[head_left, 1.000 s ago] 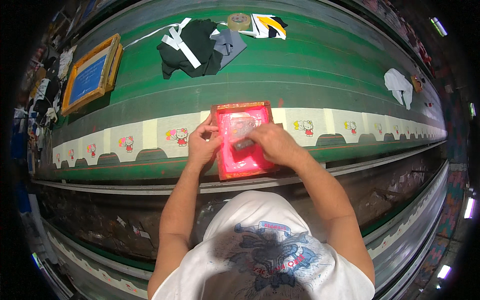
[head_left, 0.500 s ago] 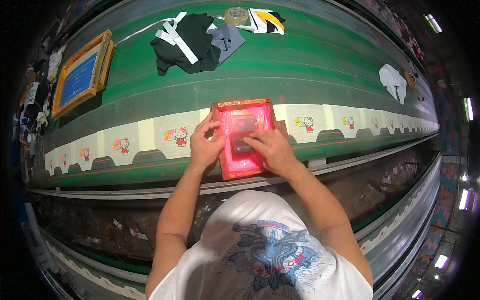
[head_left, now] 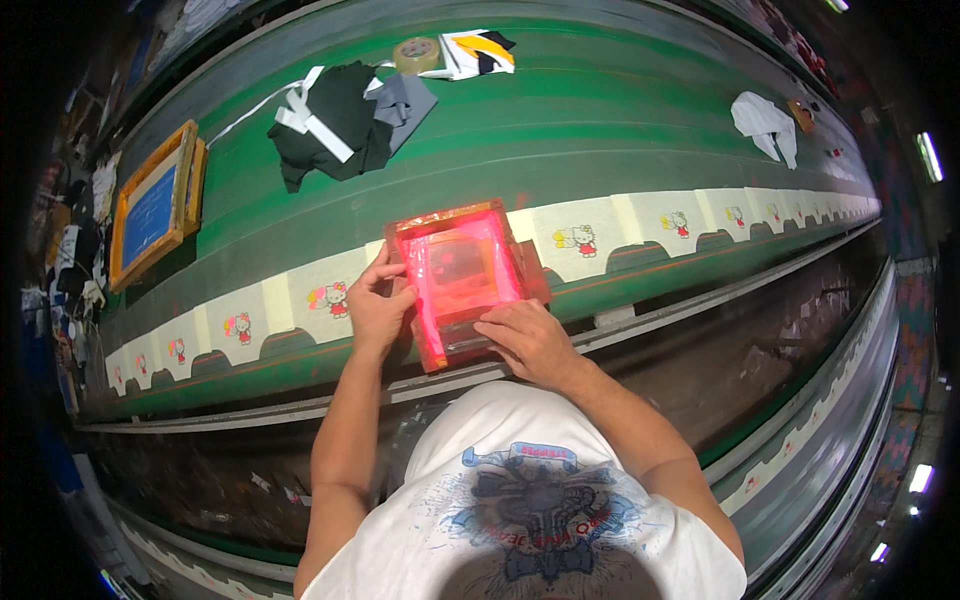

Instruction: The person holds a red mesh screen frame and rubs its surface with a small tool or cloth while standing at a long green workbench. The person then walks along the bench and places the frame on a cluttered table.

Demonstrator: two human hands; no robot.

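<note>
A red-coated printing screen in a wooden frame (head_left: 462, 270) lies on a row of pale fabric pieces (head_left: 590, 232) with small cartoon prints, along the near edge of a long green table (head_left: 560, 130). My left hand (head_left: 378, 308) grips the frame's left side. My right hand (head_left: 528, 338) presses a tool against the frame's near edge; the tool is mostly hidden under the fingers, so I cannot tell its shape.
A blue screen in a wooden frame (head_left: 150, 212) lies at the far left. Black and grey garments (head_left: 335, 122), a tape roll (head_left: 417, 55) and a folded white, black and orange cloth (head_left: 478, 50) lie at the back. A white cloth (head_left: 765, 122) lies at the right.
My right hand has drawn back from the middle of the red screen to its near edge. My left hand stays on the frame's left side.
</note>
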